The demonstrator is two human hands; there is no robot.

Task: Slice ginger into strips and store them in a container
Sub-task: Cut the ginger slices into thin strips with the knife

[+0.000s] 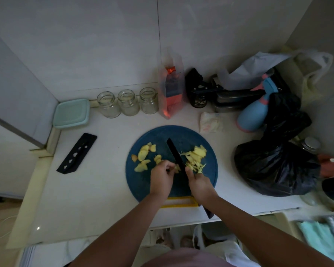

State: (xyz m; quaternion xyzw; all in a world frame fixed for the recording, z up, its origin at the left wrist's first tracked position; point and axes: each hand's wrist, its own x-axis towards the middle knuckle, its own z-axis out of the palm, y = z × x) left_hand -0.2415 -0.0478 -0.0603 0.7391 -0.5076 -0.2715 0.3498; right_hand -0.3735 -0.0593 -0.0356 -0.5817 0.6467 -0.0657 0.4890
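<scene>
No text, brand or number can be read anywhere here. A small black jar point(199, 102) at the back of the counter carries a line of pale lettering, too small and blurred to make out. The orange pouch point(171, 97) beside it has printed colour panels but no legible words. A white packet point(210, 122) shows faint reddish print, also unreadable.

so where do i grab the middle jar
Probably at the rim of the middle jar, coming down from above or from the front. It stands upright and open, with the left jar and right jar close on either side and the wall behind, so a side grip looks cramped.
</scene>
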